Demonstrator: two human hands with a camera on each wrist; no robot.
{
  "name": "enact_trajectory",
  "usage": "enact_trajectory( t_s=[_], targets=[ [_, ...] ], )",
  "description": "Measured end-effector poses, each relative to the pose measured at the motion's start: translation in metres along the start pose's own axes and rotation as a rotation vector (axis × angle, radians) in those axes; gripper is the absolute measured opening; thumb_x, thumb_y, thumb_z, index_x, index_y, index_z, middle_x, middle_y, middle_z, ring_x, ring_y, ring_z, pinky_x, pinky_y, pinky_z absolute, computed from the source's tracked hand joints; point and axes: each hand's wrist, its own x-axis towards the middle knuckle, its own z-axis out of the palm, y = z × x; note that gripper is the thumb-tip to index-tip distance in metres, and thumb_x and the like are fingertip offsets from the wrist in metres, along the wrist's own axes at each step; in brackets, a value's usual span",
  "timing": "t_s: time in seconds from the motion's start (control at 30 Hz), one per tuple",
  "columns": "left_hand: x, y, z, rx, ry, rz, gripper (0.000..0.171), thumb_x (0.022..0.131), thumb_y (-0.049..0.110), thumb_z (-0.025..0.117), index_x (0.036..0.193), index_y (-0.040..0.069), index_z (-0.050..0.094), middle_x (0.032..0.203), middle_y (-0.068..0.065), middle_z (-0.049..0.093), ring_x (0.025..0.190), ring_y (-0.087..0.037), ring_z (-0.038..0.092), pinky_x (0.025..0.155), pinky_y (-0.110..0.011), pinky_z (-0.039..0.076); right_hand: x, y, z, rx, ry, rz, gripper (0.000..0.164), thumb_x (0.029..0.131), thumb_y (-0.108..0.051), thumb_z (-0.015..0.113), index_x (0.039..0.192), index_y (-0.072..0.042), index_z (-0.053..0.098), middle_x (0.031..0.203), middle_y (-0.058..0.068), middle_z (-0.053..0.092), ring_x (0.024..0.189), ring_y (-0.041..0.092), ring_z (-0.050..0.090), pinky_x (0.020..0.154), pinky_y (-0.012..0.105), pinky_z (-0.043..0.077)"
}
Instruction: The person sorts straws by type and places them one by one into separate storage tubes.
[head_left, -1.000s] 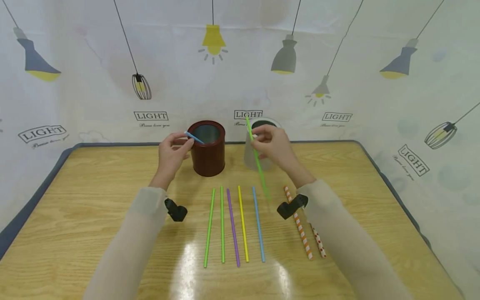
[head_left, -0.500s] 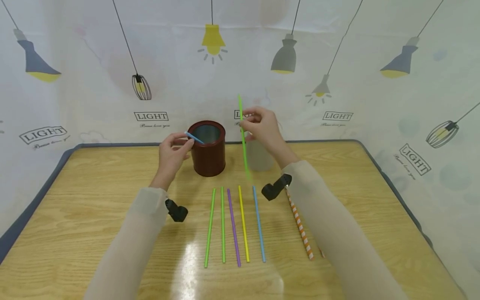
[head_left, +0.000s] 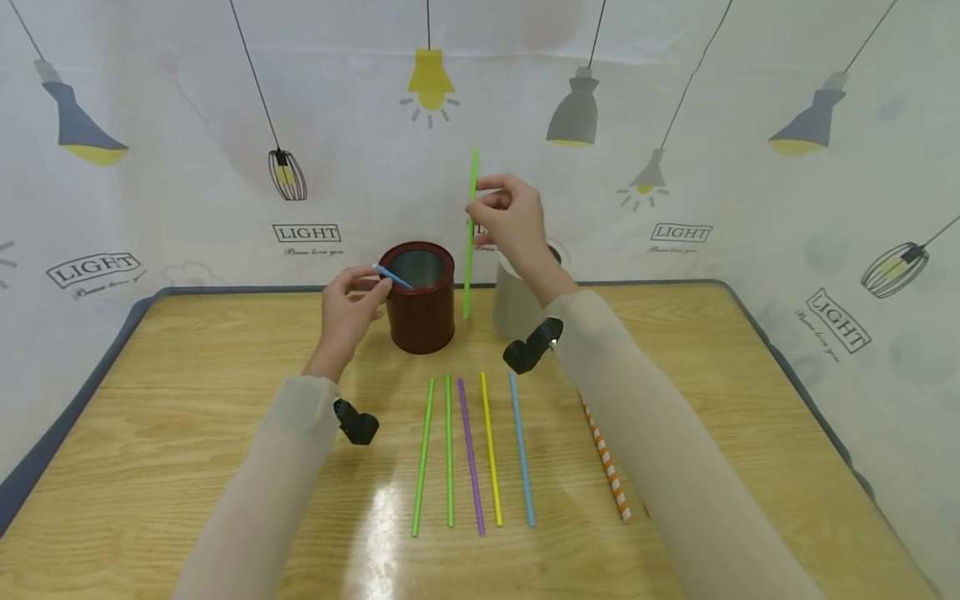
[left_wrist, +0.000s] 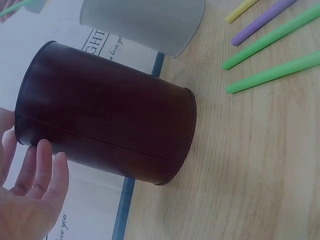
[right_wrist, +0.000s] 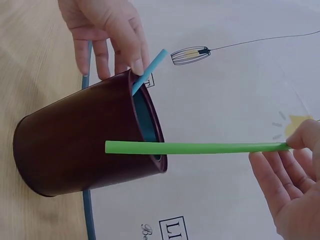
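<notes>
In the head view my right hand (head_left: 513,215) pinches a green straw (head_left: 470,258) near its upper part and holds it upright in the air. The straw's lower end overlaps the space between a dark red canister (head_left: 421,317) and a white canister (head_left: 513,304). In the right wrist view this straw crosses in front of the red canister's open rim. My left hand (head_left: 348,312) is at the red canister's left rim, thumb tip right on the edge, other fingers loosely extended. Beside that thumb a blue straw (right_wrist: 150,71) leans out of the canister.
On the wooden table lie two green straws, one purple straw (head_left: 471,454), a yellow straw (head_left: 491,450) and another blue straw (head_left: 522,450). An orange-striped straw (head_left: 606,462) lies right of them, partly under my right forearm. A printed backdrop stands behind the table.
My right hand has moved up and to the left with the green straw, which now stands nearly vertical and nearer the red canister. My left hand has stayed at the rim.
</notes>
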Motion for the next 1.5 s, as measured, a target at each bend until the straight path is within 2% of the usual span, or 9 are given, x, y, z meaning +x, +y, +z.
enact_trajectory(
  t_s=[0.17, 0.27, 0.37, 0.5, 0.63, 0.73, 1.03, 1.23, 1.5],
  targets=[
    [0.001, 0.0, 0.0, -0.004, 0.003, 0.004, 0.033, 0.084, 0.025, 0.067, 0.112, 0.007, 0.06, 0.094, -0.004, 0.054, 0.086, -0.031, 0.06, 0.065, -0.028, 0.055, 0.009, -0.008, 0.01, 0.018, 0.024, -0.049, 0.027, 0.082, -0.002, 0.058, 0.109, -0.004, 0.059, 0.082, 0.009, 0.062, 0.071, 0.019, 0.061, 0.054, 0.031, 0.055],
    [0.001, 0.001, 0.0, -0.001, 0.008, 0.002, 0.033, 0.084, 0.024, 0.067, 0.112, 0.007, 0.06, 0.093, -0.004, 0.054, 0.085, -0.03, 0.06, 0.066, -0.031, 0.055, 0.012, -0.009, 0.015, 0.015, 0.051, -0.082, 0.026, 0.083, -0.003, 0.058, 0.109, -0.003, 0.058, 0.082, 0.008, 0.062, 0.072, 0.019, 0.061, 0.055, 0.03, 0.055],
    [0.001, 0.001, 0.001, 0.001, 0.011, -0.009, 0.033, 0.084, 0.023, 0.067, 0.112, 0.006, 0.059, 0.093, -0.004, 0.054, 0.083, -0.028, 0.061, 0.067, -0.034, 0.055, 0.013, -0.008, 0.022, 0.011, 0.089, -0.118, 0.025, 0.084, -0.002, 0.057, 0.109, -0.003, 0.058, 0.081, 0.007, 0.061, 0.072, 0.02, 0.06, 0.055, 0.03, 0.055],
    [0.001, 0.0, 0.001, -0.003, 0.014, -0.019, 0.032, 0.084, 0.023, 0.067, 0.111, 0.006, 0.059, 0.092, -0.004, 0.055, 0.083, -0.028, 0.061, 0.066, -0.031, 0.055, 0.014, -0.006, 0.031, 0.006, 0.135, -0.191, 0.024, 0.084, -0.002, 0.057, 0.108, -0.001, 0.057, 0.078, 0.007, 0.06, 0.071, 0.021, 0.06, 0.057, 0.032, 0.055],
    [0.0, 0.0, 0.0, -0.005, 0.017, -0.017, 0.032, 0.084, 0.023, 0.067, 0.11, 0.006, 0.06, 0.092, -0.004, 0.055, 0.081, -0.026, 0.061, 0.065, -0.03, 0.055, 0.014, -0.003, 0.038, -0.008, 0.15, -0.257, 0.021, 0.085, -0.003, 0.057, 0.106, -0.002, 0.056, 0.077, 0.007, 0.06, 0.068, 0.019, 0.059, 0.058, 0.03, 0.054],
    [-0.001, 0.0, 0.0, -0.004, 0.017, -0.015, 0.032, 0.084, 0.022, 0.067, 0.111, 0.005, 0.06, 0.092, -0.004, 0.055, 0.078, -0.022, 0.061, 0.065, -0.031, 0.055, 0.013, 0.001, 0.042, -0.021, 0.146, -0.265, 0.02, 0.085, -0.003, 0.057, 0.105, -0.002, 0.055, 0.077, 0.007, 0.06, 0.067, 0.018, 0.059, 0.057, 0.027, 0.053],
    [0.0, 0.0, 0.0, -0.001, 0.004, -0.009, 0.034, 0.084, 0.026, 0.067, 0.112, 0.007, 0.059, 0.093, -0.004, 0.054, 0.086, -0.034, 0.059, 0.066, -0.032, 0.055, 0.005, 0.019, 0.047, -0.054, 0.061, -0.221, 0.02, 0.086, -0.003, 0.058, 0.106, -0.003, 0.055, 0.08, 0.01, 0.061, 0.067, 0.019, 0.059, 0.06, 0.032, 0.054],
    [0.001, 0.001, 0.0, 0.004, 0.008, -0.003, 0.034, 0.084, 0.026, 0.067, 0.111, 0.007, 0.06, 0.092, -0.003, 0.055, 0.083, -0.031, 0.06, 0.064, -0.029, 0.055, -0.003, 0.026, 0.049, -0.09, -0.038, -0.187, 0.022, 0.085, -0.002, 0.057, 0.107, -0.001, 0.055, 0.082, 0.013, 0.063, 0.066, 0.024, 0.06, 0.057, 0.028, 0.053],
    [0.0, 0.002, 0.0, 0.008, 0.004, 0.0, 0.036, 0.085, 0.025, 0.066, 0.113, 0.003, 0.059, 0.092, -0.005, 0.054, 0.08, -0.026, 0.061, 0.064, -0.028, 0.055, -0.007, 0.038, 0.047, -0.163, -0.138, -0.127, 0.017, 0.085, -0.004, 0.06, 0.101, -0.001, 0.057, 0.084, 0.012, 0.063, 0.072, 0.021, 0.06, 0.062, 0.027, 0.053]
  ],
)
